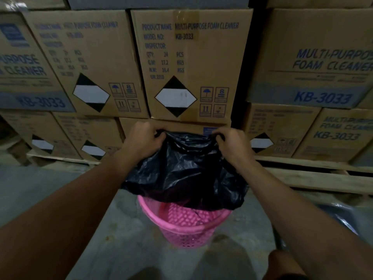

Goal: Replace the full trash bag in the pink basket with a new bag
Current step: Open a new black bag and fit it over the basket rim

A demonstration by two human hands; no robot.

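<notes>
A pink perforated basket [185, 229] stands on the concrete floor in the lower middle of the view. Above it hangs a black trash bag [185, 174], its bottom covering the basket's far rim. My left hand [141, 138] grips the bag's top edge at the left. At the right end of that edge, my right hand [232, 142] holds it the same way. The bag's mouth is stretched between the two hands. The inside of the basket shows pink mesh; I cannot tell what the bag holds.
Stacked cardboard boxes [191, 63] labelled foam cleaner stand on wooden pallets [314, 176] right behind the basket. Another dark shiny bag [341, 217] lies on the floor at the right, partly behind my right arm. Grey concrete floor [113, 225] surrounds the basket.
</notes>
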